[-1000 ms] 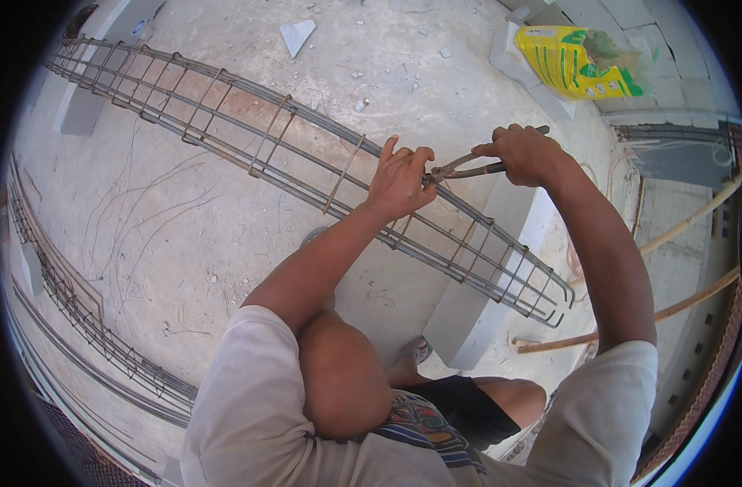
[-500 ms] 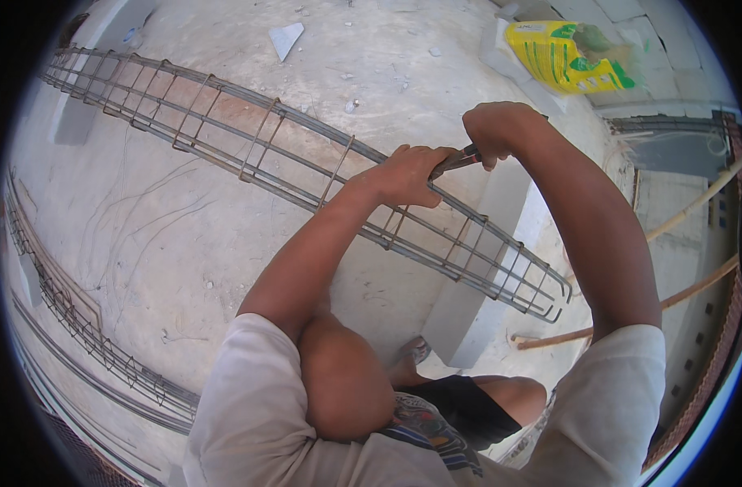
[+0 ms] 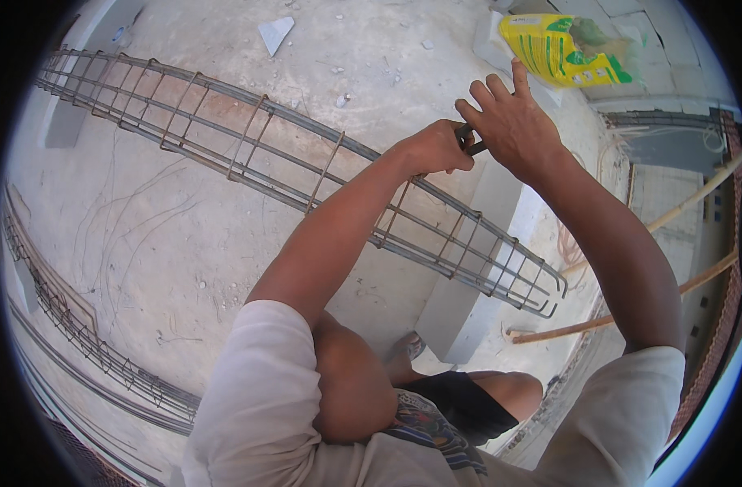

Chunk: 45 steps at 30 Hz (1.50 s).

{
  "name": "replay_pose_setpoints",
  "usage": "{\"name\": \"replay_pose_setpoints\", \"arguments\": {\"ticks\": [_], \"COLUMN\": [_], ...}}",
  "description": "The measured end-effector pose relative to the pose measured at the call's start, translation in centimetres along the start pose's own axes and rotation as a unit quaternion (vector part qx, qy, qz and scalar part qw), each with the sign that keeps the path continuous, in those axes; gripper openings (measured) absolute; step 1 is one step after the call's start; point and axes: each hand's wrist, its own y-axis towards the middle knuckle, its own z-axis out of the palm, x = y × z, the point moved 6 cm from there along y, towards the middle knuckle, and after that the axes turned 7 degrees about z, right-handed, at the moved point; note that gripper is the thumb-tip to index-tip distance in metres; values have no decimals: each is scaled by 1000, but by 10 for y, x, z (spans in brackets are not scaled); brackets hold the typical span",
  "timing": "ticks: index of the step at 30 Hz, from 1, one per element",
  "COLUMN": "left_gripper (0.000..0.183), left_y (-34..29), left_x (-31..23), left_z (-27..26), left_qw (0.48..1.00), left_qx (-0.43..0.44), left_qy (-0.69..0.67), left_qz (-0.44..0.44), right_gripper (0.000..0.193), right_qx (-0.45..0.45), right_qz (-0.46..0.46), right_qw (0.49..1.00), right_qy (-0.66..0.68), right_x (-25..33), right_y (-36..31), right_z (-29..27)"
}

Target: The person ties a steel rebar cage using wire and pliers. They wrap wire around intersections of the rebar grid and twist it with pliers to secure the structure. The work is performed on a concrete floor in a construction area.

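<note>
A long steel rebar cage, with square stirrups tied along its bars, slants from far left to the near right in front of me. My left hand is closed at its far upper bar, around the head end of dark-handled pincers. The jaws and any wire in them are hidden by my fingers. Against the handles rests my right hand, its fingers spread and raised rather than wrapped round them.
Pale blocks support the cage near its right end. An opened yellow-green bag lies at the far right. Another thin cage and long bars lie at left. Wooden poles cross the right side; a white shard lies beyond the cage.
My right hand has opened from its grip on the pincers and spread its fingers. My left hand has moved right along the bar and closed around the tool.
</note>
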Motion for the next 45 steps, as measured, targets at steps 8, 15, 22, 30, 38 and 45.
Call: {"name": "replay_pose_setpoints", "arguments": {"ticks": [8,15,22,30,38,45], "left_gripper": [55,43,28,42,26,58], "left_y": [-5,-10,-2,-23,-7,-18], "left_x": [-14,-25,-19,-32,-35,-52], "left_z": [-13,19,-3,5,-4,-8], "left_qw": [999,979,995,972,997,997], "left_qx": [-26,-161,31,-194,-23,46], "left_qy": [33,53,-87,12,-40,-20], "left_qz": [32,115,33,130,64,53], "right_gripper": [22,31,38,15,22,20], "right_qx": [106,464,-88,291,78,73], "right_qz": [-28,79,0,59,-7,13], "right_qw": [988,853,996,940,993,993], "right_qy": [112,226,3,167,89,94], "right_x": [-23,-28,-16,-35,-24,-28], "right_y": [11,23,-12,28,13,-8], "right_z": [3,-8,-44,-24,-50,-40]}}
